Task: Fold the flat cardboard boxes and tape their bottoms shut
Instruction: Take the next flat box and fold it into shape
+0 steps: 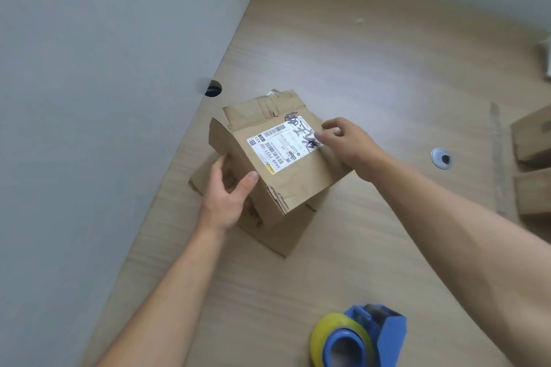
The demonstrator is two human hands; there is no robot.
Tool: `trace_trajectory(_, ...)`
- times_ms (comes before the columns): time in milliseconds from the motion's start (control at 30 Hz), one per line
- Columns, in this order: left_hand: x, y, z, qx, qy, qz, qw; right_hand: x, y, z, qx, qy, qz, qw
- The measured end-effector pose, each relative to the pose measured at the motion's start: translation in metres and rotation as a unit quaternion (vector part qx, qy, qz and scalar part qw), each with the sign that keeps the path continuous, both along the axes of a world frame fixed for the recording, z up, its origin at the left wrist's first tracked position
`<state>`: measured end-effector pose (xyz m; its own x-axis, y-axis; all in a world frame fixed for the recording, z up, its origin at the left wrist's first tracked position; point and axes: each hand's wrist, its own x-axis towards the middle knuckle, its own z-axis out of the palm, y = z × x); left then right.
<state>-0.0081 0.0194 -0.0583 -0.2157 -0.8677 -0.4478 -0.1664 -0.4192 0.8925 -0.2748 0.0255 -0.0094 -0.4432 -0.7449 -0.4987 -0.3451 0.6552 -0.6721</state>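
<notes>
From over the person's shoulders, both hands are on the top flattened cardboard box (277,155), the one with a white shipping label (281,144) scrawled over in black marker. The left hand (228,197) clasps its near-left edge, thumb on top and fingers curled beneath. The right hand (347,146) lies on the far-right edge, fingertips pinching by the label. The box sits between the hands, tilted up off more flat cardboard (268,229) stacked under it on the tabletop (372,68).

I'd judge this the start of a box: taking one from the pile, not yet opened. Next it wants pushing into a square tube and the bottom flaps folding in. The blue tape dispenser (360,337), with its yellowish roll, waits nearer the person than the right hand. Cardboard boxes (533,158) stand well off beyond the right hand.
</notes>
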Motion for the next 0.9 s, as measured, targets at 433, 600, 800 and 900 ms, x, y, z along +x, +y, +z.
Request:
trace_trajectory(433,-0.015,0.048,0.064,0.037,0.045,-0.035,0.998,-0.013,0.137,0.057,-0.149,-0.239,-0.103,0.954)
trace_trajectory(600,-0.035,0.087,0.082,0.003,-0.011,-0.090,0.996,-0.010,0.199,0.061,-0.198,-0.286,-0.112,0.931)
trace_trajectory(800,-0.065,0.142,0.099,-0.028,0.046,-0.098,0.994,-0.023,0.269,0.070,-0.214,-0.246,-0.118,0.938)
trace_trajectory(900,-0.089,0.179,0.105,-0.077,0.048,-0.146,0.985,-0.038,0.304,0.074,-0.233,-0.228,-0.167,0.930)
